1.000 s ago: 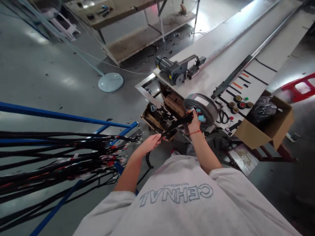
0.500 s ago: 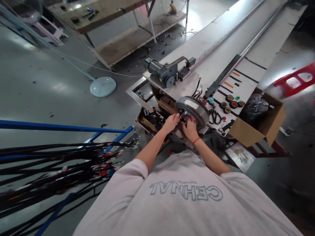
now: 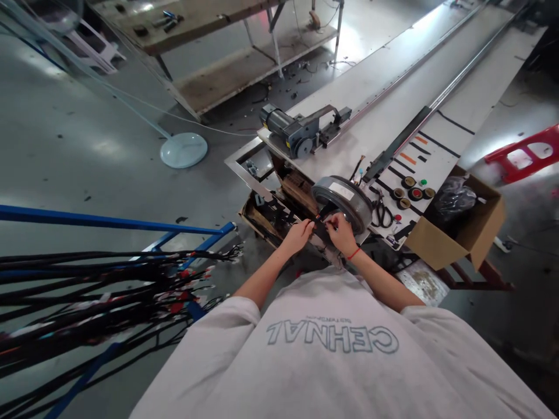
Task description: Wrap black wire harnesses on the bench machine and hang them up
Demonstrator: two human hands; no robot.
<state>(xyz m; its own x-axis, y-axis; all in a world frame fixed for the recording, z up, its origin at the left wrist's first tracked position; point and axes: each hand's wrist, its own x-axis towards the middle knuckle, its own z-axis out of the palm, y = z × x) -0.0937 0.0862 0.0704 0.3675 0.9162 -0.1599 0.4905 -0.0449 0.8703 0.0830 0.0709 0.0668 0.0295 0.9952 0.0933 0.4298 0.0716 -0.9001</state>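
Observation:
A round dark grey wheel-like part (image 3: 360,205) with a white label stands at the near end of the long table (image 3: 345,145). At its near side, my left hand (image 3: 301,234) pinches something dark and thin, too small to make out. My right hand (image 3: 341,234), with a red string on the wrist, is closed just to the right of it, its fingertips on a small item that I cannot identify. Dark material lies between the two hands. Black scissors (image 3: 382,214) and several tape rolls (image 3: 416,193) lie right of the wheel.
A motor (image 3: 286,129) sits on the table's left corner. An open cardboard box (image 3: 480,224) is at the right, a red plastic stool (image 3: 524,152) beyond it. Black cable bundles (image 3: 109,308) hang by a blue frame (image 3: 109,220) at the left. A workbench (image 3: 192,35) stands behind.
Both hands have moved slightly down, towards my body, and away from the wheel's centre. The dark material between them shows more. The camera view has shifted a little.

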